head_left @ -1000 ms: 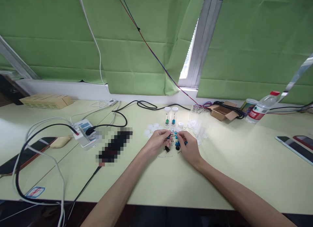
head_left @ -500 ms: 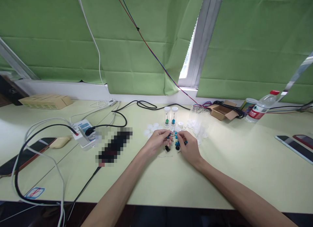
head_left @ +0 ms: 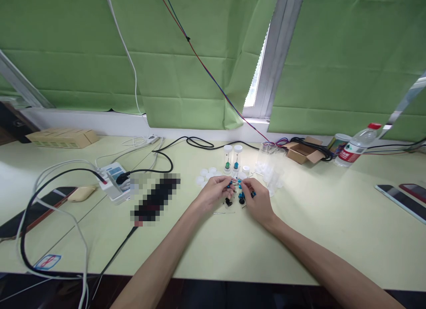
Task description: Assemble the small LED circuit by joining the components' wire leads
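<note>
My left hand pinches a small blue piece with a thin metal shaft. Close beside it, my right hand has its fingertips closed on another small blue piece; the two pieces almost meet, and I cannot make out whether they are joined. Between and under the hands lie more blue parts and small black parts. Just beyond the fingers stand two clear vials with white caps, one holding a green piece, the other a blue piece. A thin metal pin lies nearer me.
White round caps lie left of the vials; clear empty tubes are heaped to the right. Further right are an open cardboard box, a water bottle and phones. A power strip and cables occupy the left.
Both hands keep almost the same place and grip. Only a slight shift of the fingers and of the view shows.
</note>
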A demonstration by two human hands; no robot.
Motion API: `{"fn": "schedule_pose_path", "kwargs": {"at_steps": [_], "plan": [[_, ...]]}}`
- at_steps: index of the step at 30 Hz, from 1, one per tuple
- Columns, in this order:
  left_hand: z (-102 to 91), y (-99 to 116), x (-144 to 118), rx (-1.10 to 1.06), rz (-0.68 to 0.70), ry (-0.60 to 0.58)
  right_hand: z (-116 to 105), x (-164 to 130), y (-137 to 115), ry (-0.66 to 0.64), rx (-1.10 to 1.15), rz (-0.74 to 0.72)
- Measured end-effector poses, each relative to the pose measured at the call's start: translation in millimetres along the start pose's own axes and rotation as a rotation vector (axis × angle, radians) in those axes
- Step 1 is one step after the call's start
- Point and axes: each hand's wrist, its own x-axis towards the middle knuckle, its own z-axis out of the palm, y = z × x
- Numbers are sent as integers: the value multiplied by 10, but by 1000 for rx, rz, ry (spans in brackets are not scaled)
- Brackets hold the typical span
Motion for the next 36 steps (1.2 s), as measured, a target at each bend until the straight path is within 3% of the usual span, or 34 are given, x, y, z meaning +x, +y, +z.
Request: {"fn": "schedule_pose_path", "kwargs": {"at_steps": [36], "plan": [[-15,-9,11,6,-21,-3,-4,-3,-5,4,8,-4]]}}
